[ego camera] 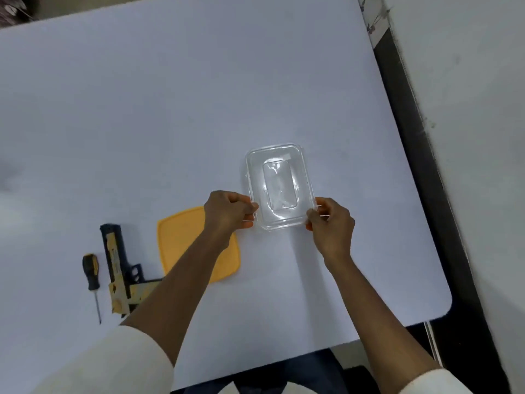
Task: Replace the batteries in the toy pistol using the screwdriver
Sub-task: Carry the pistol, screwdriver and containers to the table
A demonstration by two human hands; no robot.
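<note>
A white table [199, 109] carries everything here, and the biggest thing on it after the arms is a yellow lid [181, 237] lying flat, partly under the left forearm. Right of it stands a clear box [279, 189], seemingly empty, though glare on the plastic makes that hard to settle. The left hand [227, 210] pinches the box's near left corner with curled fingers, and the right hand [331, 223] pinches the near right corner the same way, so both hands are closed on the box and neither is free. The pistol [118, 268], dark with yellow panels, lies well to the left near the table's front edge, barrel pointing away, its grip partly hidden by the left forearm. Just left of it, not touching, lies the screwdriver [91, 273], black-and-yellow handle away from the person and thin shaft toward them. No batteries show in this view. The step in hand looks like placing the box, probably as a tray for small parts. To do it well, set it flat within easy reach but clear of the working spot, keep the lid out from under the arm, then free both hands: one to steady the pistol, one for the screwdriver.
</note>
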